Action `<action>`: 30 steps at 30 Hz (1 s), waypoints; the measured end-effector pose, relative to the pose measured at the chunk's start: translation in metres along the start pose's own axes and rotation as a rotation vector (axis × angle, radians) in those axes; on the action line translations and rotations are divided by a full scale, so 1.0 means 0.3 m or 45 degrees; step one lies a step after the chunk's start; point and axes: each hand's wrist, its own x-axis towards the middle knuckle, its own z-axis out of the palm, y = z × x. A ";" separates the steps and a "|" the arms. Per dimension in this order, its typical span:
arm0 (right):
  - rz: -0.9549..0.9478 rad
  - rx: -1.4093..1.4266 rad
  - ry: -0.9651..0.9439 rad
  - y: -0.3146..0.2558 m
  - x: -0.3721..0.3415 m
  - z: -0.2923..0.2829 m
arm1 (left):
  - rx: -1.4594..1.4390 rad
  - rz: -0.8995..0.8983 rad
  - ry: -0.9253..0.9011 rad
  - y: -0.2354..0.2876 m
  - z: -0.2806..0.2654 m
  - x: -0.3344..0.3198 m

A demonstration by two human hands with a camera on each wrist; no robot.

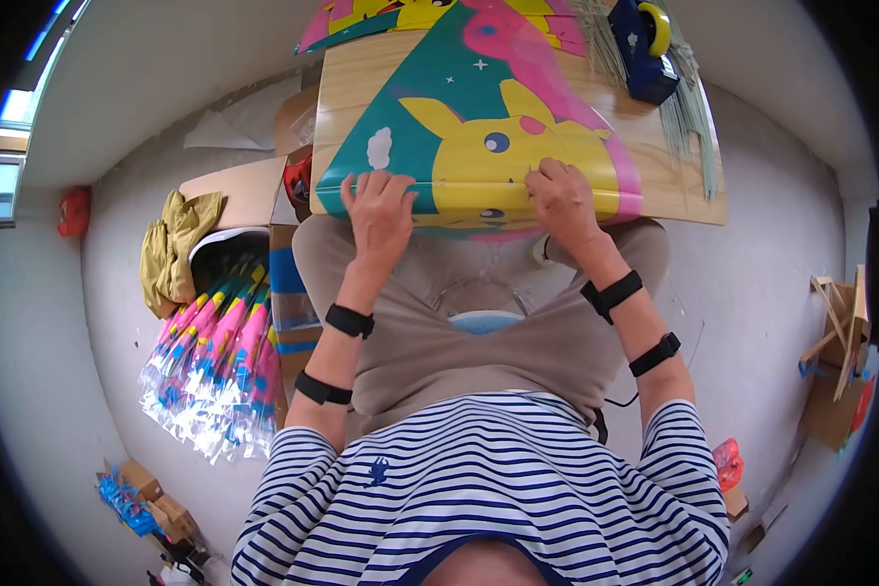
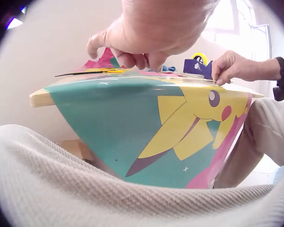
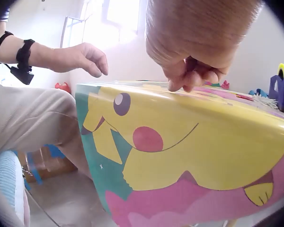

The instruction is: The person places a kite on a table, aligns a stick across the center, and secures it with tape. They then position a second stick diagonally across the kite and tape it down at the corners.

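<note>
- The printed sheet (image 1: 469,146), yellow, green and pink, is lying on the wooden surface (image 1: 689,203) in front of a seated person; its near part is bending over the edge and hanging down towards the knees.
- A pale, thin line is running across the sheet near that edge; whether it is a fold or something laid there, I cannot tell.
- Left hand (image 1: 379,215): it is holding its fingers loosely bent and spaced, over the green part near the line, gripping nothing visible.
- Right hand (image 1: 564,200): it is curling its fingers, the thumb meeting the fingertips at the line on the yellow part — whether it is pinching the sheet or something thin, I cannot tell.
- A blue tape dispenser (image 1: 647,76) with yellow tape is standing at the far right, and thin pale sticks (image 1: 691,146) are lying beside it.
- A second printed sheet (image 1: 347,29) is lying at the far edge.
- On the person's left, printed pieces in clear plastic (image 1: 220,356) are hanging in a bunch — a mustard cloth (image 1: 176,249) is lying near them.
</note>
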 end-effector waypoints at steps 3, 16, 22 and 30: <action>0.052 0.007 -0.020 0.007 -0.008 0.012 | -0.015 0.048 -0.029 0.010 0.042 0.035; 0.149 -0.048 0.100 -0.004 -0.036 0.054 | -0.030 0.077 -0.141 0.022 0.102 0.074; 0.183 -0.052 0.135 -0.016 -0.033 0.056 | -0.051 0.109 -0.154 0.022 0.108 0.077; 0.218 -0.030 0.127 -0.027 -0.025 0.051 | -0.084 0.087 -0.181 0.006 0.109 0.070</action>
